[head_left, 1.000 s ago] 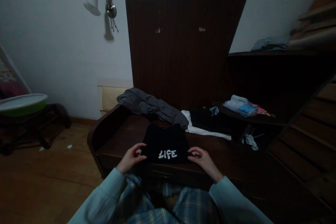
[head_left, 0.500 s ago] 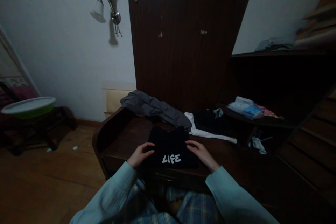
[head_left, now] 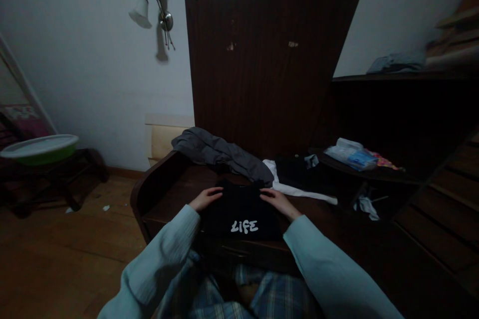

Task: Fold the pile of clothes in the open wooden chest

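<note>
A folded black garment (head_left: 239, 209) with white "LIFE" lettering lies on the dark wooden surface (head_left: 172, 194) in front of me. My left hand (head_left: 205, 198) rests on its far left corner, fingers laid over the edge. My right hand (head_left: 277, 201) lies on its far right corner in the same way. Whether the fingers pinch the cloth or only press on it cannot be made out in the dim light. Both sleeves are pale blue-green.
A crumpled grey garment (head_left: 220, 152) lies behind the black one, with white cloth (head_left: 292, 188) and dark clothes to its right. A tall dark board (head_left: 262, 60) stands against the wall. A side shelf holds plastic packets (head_left: 350, 153). A green basin (head_left: 37, 147) sits at left.
Both hands have slid from the near corners of the black garment, along its sides, up to its far corners. The garment has stayed in place.
</note>
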`<state>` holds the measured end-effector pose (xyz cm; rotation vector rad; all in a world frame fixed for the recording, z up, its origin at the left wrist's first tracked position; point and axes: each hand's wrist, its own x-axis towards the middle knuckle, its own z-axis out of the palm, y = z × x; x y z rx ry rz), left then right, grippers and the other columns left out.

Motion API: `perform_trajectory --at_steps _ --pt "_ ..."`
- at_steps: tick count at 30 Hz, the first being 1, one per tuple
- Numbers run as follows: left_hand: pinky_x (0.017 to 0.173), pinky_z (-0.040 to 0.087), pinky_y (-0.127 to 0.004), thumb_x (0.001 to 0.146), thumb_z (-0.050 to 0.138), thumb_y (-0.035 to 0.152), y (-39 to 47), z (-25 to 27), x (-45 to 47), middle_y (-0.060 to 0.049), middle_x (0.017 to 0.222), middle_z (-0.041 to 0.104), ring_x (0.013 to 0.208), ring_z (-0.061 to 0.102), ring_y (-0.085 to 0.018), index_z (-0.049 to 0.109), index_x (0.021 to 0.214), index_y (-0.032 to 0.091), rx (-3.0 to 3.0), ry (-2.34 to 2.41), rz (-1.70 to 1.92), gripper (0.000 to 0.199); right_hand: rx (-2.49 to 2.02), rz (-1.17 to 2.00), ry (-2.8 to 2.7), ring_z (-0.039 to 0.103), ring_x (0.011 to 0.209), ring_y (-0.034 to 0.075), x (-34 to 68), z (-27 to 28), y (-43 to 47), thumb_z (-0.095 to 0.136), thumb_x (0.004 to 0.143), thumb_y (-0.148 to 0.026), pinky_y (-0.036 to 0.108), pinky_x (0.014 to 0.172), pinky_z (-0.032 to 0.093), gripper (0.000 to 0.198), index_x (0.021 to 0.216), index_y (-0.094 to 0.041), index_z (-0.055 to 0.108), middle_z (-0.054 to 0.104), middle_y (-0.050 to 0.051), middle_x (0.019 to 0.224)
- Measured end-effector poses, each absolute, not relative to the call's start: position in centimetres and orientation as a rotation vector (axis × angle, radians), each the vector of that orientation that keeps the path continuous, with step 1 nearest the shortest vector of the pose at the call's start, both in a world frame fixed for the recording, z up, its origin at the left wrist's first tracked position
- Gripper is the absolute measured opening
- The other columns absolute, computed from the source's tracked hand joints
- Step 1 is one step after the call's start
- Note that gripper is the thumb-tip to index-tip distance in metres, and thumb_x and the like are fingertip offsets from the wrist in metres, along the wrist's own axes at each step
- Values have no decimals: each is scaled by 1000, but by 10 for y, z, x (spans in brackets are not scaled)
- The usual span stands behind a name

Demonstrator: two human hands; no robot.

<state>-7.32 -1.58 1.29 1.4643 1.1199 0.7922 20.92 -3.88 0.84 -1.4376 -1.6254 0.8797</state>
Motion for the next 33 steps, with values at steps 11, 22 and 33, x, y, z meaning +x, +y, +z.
perform_trajectory --at_steps 11,22,33 --pt "97 31 -34 68 51 15 -3 -10 -70 -9 117 53 111 45 -20 55 108 14 2079 1573 974 40 -1498 337 -1610 55 71 16 217 -19 -36 52 66 -31 31 70 44 34 95 -15 60 59 8 92" --pt "79 39 -32 72 43 53 -40 15 -65 -15 90 62 94 54 -28 61 79 13 2084 1977 593 45 -1924 428 -1701 59 68 24 205 8 -65 43 68 -63 31 61 40 48 49 -20 54 62 8 61" --pt "95 35 -34 67 50 21 -65 -1 -58 -9 117 54 107 49 -21 43 116 13 1789 1296 1001 50 -1524 623 -1673 59 88 20 183 7 -78 52 68 -18 31 79 43 24 92 -19 55 64 7 92"
